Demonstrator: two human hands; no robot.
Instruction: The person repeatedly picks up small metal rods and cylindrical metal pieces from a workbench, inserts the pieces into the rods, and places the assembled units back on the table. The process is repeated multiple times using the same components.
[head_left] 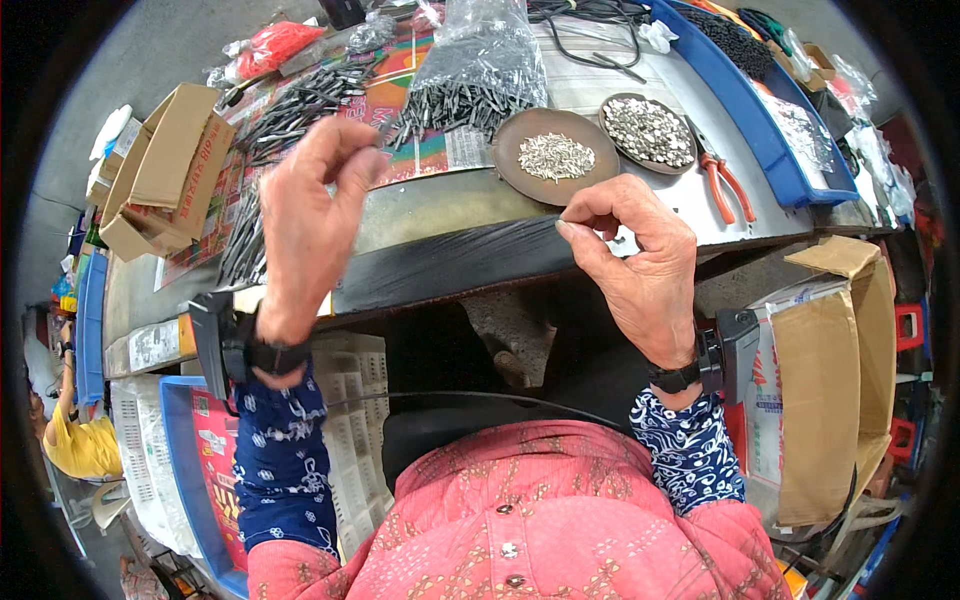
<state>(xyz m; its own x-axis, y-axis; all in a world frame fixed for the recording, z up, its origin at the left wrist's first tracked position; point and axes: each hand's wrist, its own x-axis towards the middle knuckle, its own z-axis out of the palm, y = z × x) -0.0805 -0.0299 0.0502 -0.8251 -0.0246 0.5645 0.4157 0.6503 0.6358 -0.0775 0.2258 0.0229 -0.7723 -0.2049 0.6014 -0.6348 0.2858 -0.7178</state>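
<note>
My left hand (318, 215), slightly blurred, is raised over the near left part of the table. Its thumb and forefinger are pinched together beside the heap of small black stick-like parts (465, 108); what the pinch holds, if anything, I cannot make out. Just in front of a brown round dish (510, 172) with short silvery pins (556, 157), my right hand (645, 265) also has thumb and forefinger closed. Anything between those fingertips is too small to name. A second brown dish holds small shiny metal pieces (648, 132). Red-handled pliers (722, 185) lie right of it.
A clear plastic bag (480, 45) opens onto the black heap. More black sticks (310, 105) lie at the left. A blue tray (775, 125) edges the table's right side. Cardboard boxes stand left (165, 180) and right (825, 390). A person in yellow (85, 445) is far left.
</note>
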